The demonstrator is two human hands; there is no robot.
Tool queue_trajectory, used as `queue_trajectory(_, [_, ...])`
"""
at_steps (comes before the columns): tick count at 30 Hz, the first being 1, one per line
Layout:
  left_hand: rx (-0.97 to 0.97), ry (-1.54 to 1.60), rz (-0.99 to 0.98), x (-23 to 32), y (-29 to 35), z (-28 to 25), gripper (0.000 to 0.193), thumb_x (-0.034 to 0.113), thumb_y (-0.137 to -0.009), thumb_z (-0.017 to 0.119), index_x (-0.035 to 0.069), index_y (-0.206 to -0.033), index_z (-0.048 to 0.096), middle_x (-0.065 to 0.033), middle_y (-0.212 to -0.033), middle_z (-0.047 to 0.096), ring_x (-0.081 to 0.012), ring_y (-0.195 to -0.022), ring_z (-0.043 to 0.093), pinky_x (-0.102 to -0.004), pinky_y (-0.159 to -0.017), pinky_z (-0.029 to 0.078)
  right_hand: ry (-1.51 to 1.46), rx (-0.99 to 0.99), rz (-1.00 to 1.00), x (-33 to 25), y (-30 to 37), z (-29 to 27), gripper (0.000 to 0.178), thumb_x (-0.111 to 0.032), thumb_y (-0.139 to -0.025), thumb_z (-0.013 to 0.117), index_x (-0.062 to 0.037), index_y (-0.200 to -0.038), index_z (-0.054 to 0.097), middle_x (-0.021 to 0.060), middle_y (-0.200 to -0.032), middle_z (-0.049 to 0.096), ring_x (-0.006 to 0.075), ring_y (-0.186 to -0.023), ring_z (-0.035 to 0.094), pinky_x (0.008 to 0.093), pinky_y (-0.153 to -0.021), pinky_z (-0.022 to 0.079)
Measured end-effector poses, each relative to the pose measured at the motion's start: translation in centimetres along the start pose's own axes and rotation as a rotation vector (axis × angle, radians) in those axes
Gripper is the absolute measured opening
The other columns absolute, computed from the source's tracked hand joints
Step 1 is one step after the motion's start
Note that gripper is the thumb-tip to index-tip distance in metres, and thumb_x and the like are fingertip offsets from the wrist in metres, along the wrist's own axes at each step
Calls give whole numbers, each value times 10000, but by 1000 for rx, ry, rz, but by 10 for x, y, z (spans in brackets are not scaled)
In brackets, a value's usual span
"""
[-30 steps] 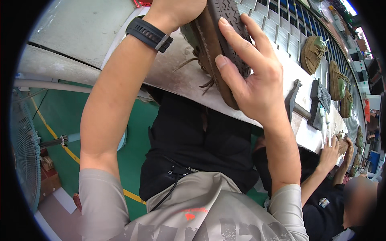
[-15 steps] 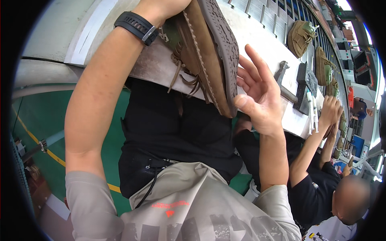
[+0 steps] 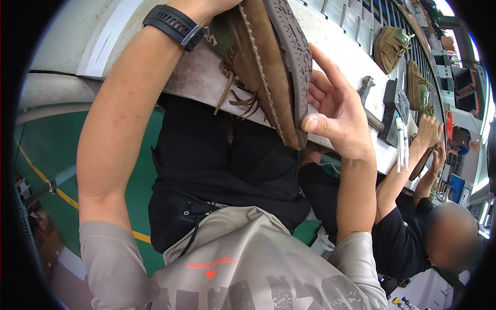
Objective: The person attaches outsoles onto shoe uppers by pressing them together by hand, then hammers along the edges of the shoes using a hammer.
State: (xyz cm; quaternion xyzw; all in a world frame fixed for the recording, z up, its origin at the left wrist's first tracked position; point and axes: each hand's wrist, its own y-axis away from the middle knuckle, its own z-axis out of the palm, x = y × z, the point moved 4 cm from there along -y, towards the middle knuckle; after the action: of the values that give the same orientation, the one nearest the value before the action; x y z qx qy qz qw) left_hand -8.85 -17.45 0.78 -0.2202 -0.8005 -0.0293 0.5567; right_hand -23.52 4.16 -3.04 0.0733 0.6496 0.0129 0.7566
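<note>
A brown moccasin-style shoe [image 3: 268, 77] with thick stitching, dangling laces and a grey patterned sole [image 3: 293, 51] is tilted on its side, its toe toward me over the bench edge. My left hand [image 3: 219, 6] is closed at the shoe's upper end by the top edge of the picture; its fingers are mostly cut off. Against the sole side rests my right hand [image 3: 338, 111], open, thumb and fingers apart and fingertips touching the sole near the toe.
The pale bench [image 3: 191, 77] runs under the shoe. To the right lie a hammer [image 3: 369, 103], a dark block [image 3: 393, 106] and white syringe-like tubes [image 3: 402, 142]. Other brown shoes [image 3: 391, 49] stand on a roller conveyor. A co-worker [image 3: 408, 237] works close on my right.
My right hand has come in against the sole, its fingers now touching it. The shoe has shifted slightly right. The co-worker's hands have moved a little.
</note>
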Motion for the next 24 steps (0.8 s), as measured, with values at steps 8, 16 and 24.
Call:
queue_trajectory(8, [12,72,119,-7,-3,-7,555,433,-1021,629,-80,-841,739,-147,-751,728,-219,-713,693,-342,-710,527,224,-17,-17,-16,-7,8,1214,-247,-623,999,14,-1616,350,245,-1444,575,306,-1348,570,419,-1181,400])
queue_trajectory(16, [50,29,37,-4,2,-4,565,449,-1007,639,-83,-837,731,-156,-744,725,-221,-706,694,-355,-694,527,223,-3,-79,-14,-14,9,1195,-280,-647,1021,63,-1586,366,235,-1414,606,281,-1297,603,394,-1150,433])
queue_trajectory(24, [50,28,20,1,3,-9,556,434,-1005,639,-84,-824,728,-162,-724,715,-223,-696,694,-360,-683,524,176,6,1,-20,-18,16,1099,-298,-695,993,71,-1551,412,183,-1328,663,238,-1207,647,368,-1079,488])
